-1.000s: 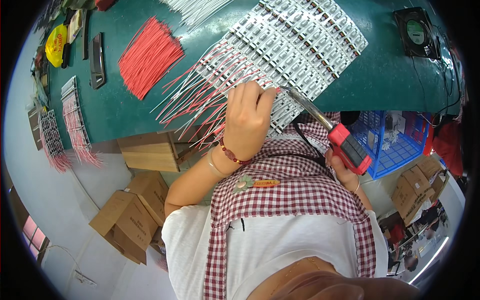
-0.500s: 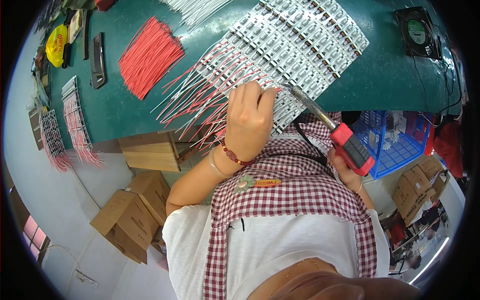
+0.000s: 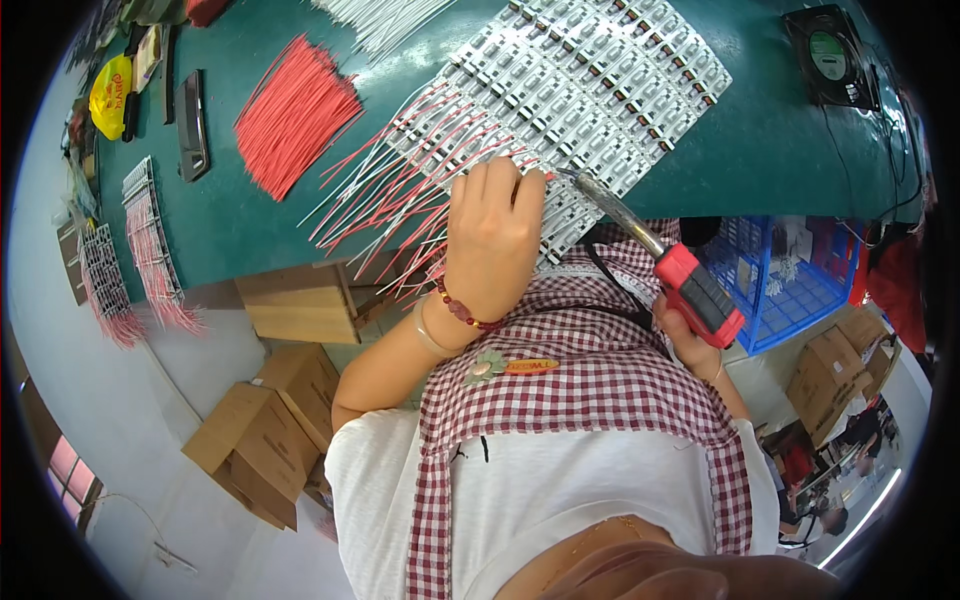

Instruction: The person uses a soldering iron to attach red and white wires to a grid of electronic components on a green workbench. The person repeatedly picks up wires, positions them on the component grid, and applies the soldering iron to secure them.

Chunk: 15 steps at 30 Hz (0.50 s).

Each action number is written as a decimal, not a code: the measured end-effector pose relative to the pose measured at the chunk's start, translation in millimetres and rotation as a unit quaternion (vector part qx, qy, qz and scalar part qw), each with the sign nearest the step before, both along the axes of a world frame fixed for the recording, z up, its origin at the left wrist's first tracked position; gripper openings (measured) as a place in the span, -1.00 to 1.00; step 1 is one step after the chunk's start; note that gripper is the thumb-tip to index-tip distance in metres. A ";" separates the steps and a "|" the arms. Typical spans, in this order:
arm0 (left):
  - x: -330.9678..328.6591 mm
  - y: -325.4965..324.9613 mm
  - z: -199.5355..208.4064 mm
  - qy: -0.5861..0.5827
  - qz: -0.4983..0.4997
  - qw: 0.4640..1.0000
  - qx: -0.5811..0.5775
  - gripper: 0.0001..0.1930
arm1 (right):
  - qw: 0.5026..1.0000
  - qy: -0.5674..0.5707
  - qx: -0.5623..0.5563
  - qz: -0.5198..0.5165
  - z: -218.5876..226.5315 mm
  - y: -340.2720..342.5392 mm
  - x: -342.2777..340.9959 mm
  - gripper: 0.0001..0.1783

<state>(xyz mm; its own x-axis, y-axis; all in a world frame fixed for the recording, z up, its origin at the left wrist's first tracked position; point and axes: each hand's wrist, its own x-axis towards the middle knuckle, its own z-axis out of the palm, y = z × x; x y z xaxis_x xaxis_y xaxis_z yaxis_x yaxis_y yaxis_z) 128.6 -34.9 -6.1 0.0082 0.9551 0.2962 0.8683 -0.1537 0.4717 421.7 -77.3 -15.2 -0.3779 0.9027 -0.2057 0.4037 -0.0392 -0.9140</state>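
Observation:
A large panel of small white circuit boards (image 3: pixel 590 95) lies on the green table, with red and white wires (image 3: pixel 385 190) fanning out from its left edge. My left hand (image 3: pixel 493 235) rests over the panel's near edge, fingertips pinched on a red wire (image 3: pixel 549 177) whose end pokes out beside the thumb. Closed around the red and black handle of a soldering iron (image 3: pixel 702 298) is my right hand (image 3: pixel 688 340), partly hidden behind that handle. The iron's metal shaft slants up to the left, and its tip is close to the left fingertips; whether it touches the board is too small to tell.
A bundle of red wires (image 3: pixel 297 118) and a bundle of white wires (image 3: pixel 385 20) lie on the table (image 3: pixel 770 160). Finished-looking wired strips (image 3: pixel 152 235) hang at the left edge. A black fan (image 3: pixel 830 58) stands far right; a blue crate (image 3: pixel 800 290) sits below the edge.
The whole view has shifted very slightly. Both hands, the soldering iron and the red wire keep nearly the same places relative to the panel.

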 end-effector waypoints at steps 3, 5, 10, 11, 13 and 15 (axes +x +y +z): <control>0.3 -0.9 -1.4 -0.011 -0.005 1.000 0.014 -0.87 | 1.000 -0.009 0.025 0.012 -2.5 1.9 -3.0 -0.81; 0.5 -0.7 -2.1 -0.013 -0.008 1.000 0.019 -0.86 | 0.999 -0.023 0.036 0.022 -4.7 2.3 -3.4 -0.81; 0.2 1.1 -0.3 -0.009 -0.012 1.000 0.011 -0.86 | 0.999 -0.024 0.035 0.016 -0.3 4.2 -4.7 -0.80; 0.6 1.3 0.4 -0.007 -0.009 1.000 0.010 -0.87 | 0.999 -0.024 0.033 0.010 0.1 2.7 -3.6 -0.79; 1.7 1.3 1.4 -0.004 -0.005 1.000 0.007 -0.89 | 0.999 -0.034 0.033 0.004 -2.1 -2.7 3.1 -0.79; 1.2 0.4 0.9 0.005 -0.006 1.000 -0.001 -0.90 | 0.999 -0.030 0.034 -0.001 -2.9 -5.1 5.7 -0.79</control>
